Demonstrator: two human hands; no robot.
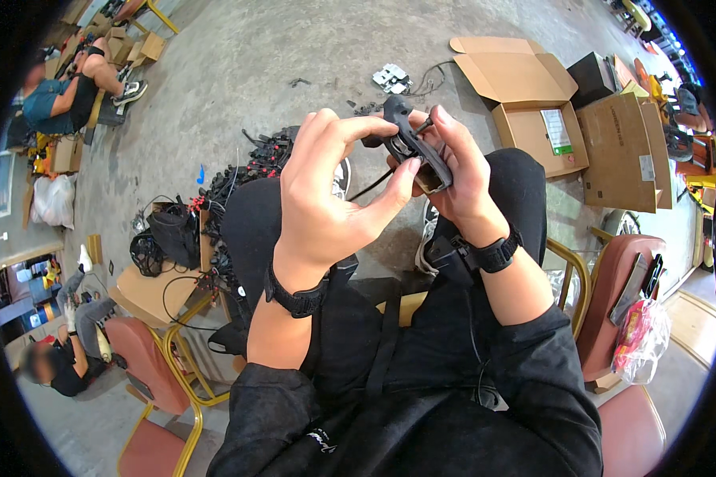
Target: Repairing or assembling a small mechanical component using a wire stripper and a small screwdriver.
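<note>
Above my knees, both hands hold a black plastic device housing (403, 110) with a hollow, metallic-looking inside. My left hand (326, 183) pinches its left side between thumb and fingers. Around its right side curl the fingers of my right hand (463, 171), with the thumb raised near a short dark rod that sticks up from it. A thin black cable (371, 187) trails from the housing toward the lower left. My fingers hide part of the housing, so its exact kind is unclear. Each wrist wears a black strap (298, 300) with a small device.
A pile of black and red cabled parts (266, 155) lies left of my knees. Ahead are a silvery part (391, 78) and an opened cardboard box (525, 103). Red chairs (616, 294) stand on both sides. One person (64, 99) sits far left, another (64, 370) lower left.
</note>
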